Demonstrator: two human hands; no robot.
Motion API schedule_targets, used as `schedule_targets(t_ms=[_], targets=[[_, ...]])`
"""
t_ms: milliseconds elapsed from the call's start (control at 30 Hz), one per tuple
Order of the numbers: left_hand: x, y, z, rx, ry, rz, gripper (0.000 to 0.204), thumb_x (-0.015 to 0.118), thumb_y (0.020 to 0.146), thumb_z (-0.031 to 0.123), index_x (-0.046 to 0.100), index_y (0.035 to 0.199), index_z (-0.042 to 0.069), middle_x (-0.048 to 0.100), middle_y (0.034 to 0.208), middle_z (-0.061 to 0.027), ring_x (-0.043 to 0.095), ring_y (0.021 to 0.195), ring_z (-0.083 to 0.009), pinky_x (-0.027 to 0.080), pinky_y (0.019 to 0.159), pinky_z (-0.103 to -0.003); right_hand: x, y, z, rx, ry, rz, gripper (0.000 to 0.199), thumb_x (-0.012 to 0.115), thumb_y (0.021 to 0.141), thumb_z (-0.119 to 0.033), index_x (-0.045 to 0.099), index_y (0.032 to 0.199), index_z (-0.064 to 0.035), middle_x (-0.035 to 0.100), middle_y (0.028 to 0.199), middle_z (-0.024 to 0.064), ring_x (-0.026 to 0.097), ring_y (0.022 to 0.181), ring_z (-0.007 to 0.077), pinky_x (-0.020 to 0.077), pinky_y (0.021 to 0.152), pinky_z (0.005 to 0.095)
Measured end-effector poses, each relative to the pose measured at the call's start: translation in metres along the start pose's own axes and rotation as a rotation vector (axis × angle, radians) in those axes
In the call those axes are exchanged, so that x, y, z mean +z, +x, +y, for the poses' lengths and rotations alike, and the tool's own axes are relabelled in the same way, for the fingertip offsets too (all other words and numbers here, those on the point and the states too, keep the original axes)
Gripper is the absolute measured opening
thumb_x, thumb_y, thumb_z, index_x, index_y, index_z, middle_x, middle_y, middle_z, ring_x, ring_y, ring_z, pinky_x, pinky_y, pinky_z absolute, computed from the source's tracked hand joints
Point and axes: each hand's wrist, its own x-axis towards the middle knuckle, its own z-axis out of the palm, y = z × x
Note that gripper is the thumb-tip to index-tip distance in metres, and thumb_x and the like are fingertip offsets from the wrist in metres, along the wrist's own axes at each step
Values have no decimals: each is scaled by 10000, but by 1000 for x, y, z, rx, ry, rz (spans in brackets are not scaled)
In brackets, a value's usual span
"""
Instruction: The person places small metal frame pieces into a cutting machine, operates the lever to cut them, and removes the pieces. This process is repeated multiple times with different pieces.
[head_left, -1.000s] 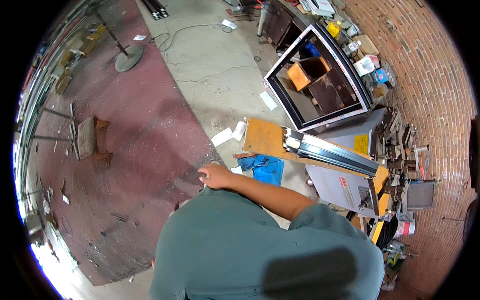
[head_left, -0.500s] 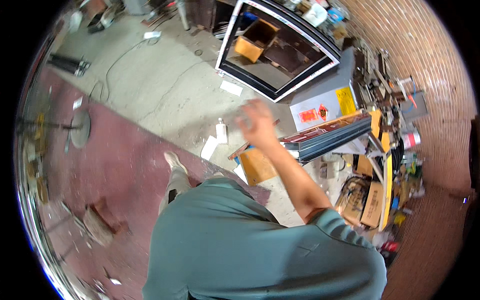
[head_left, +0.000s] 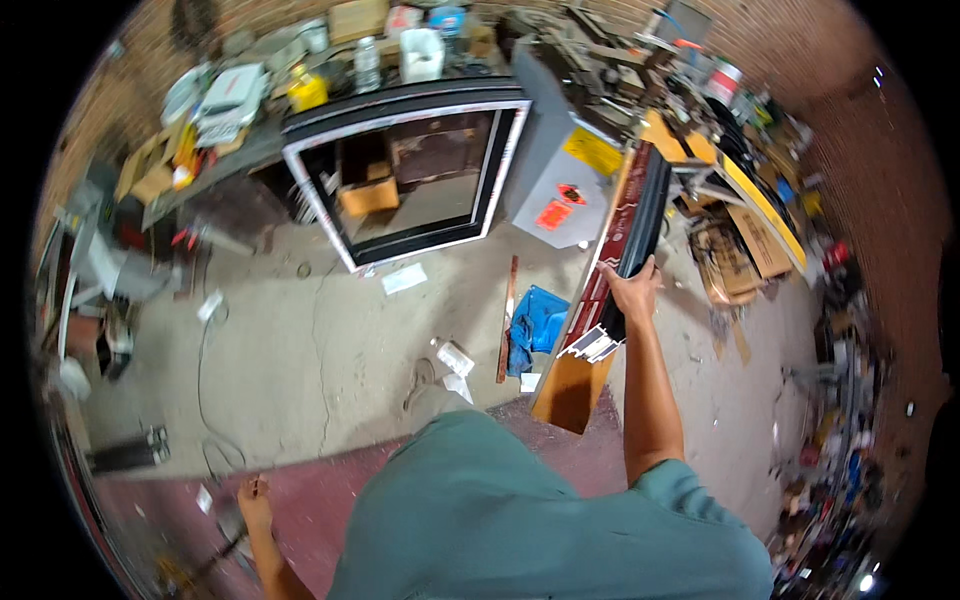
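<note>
My right hand [head_left: 633, 292] is closed over the near part of a bundle of long black frame profiles [head_left: 650, 215], thumb on one side and fingers on the other. The profiles lie beside a strip with dark red printed film [head_left: 615, 235], on a wooden board [head_left: 572, 392]; their pale cut ends face me. My left hand [head_left: 256, 502] hangs low at the left with its fingers curled; whether something small is in it I cannot make out. Ahead stands a black window frame [head_left: 410, 245] with white edging, leaning against a cluttered bench.
A blue stool [head_left: 540, 318] with dark blue cloth and a thin reddish bar [head_left: 508, 320] are left of the profiles. A white bottle [head_left: 453, 356] and papers lie on the floor by my foot. A grey cabinet panel [head_left: 545, 190] stands behind; cardboard boxes [head_left: 725, 255] sit right.
My view has swung to the right. My right hand, open in the air before, now grips the black profiles. My left hand has come into view at the lower left.
</note>
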Motion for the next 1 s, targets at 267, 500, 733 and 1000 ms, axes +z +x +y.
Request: schedule_targets(t_ms=[267,500,733,1000], targets=[[107,141,71,-86,11,-428,87,653,910,14,661,992,43,666,851,-27,599,712,-121,485,637,-260,-10,14,-20,91,-21,-145,1167,833,655,-544,278,1586,-112,544,1357,246,581,1234,403,499,1007,456],[187,237,160,-5,237,-793,108,682,922,89,688,991,6,695,856,-53,611,732,-117,492,663,-248,-9,16,-10,89,80,-117,1143,888,661,-442,302,1579,-94,506,1410,247,543,1275,404,461,1065,435],[300,373,319,428,560,-936,280,735,886,185,698,1076,-17,730,882,-121,695,823,-207,541,769,-316,-5,23,-32,81,-36,127,1077,920,659,-357,374,1518,-3,462,1448,268,438,1361,417,355,1166,443],[429,432,566,803,511,-959,226,686,917,119,683,1087,-30,726,998,-184,716,906,-293,547,826,-364,-27,145,-117,-138,-16,381,667,795,802,-300,561,1359,-18,522,1392,228,424,1359,422,349,1139,495]])
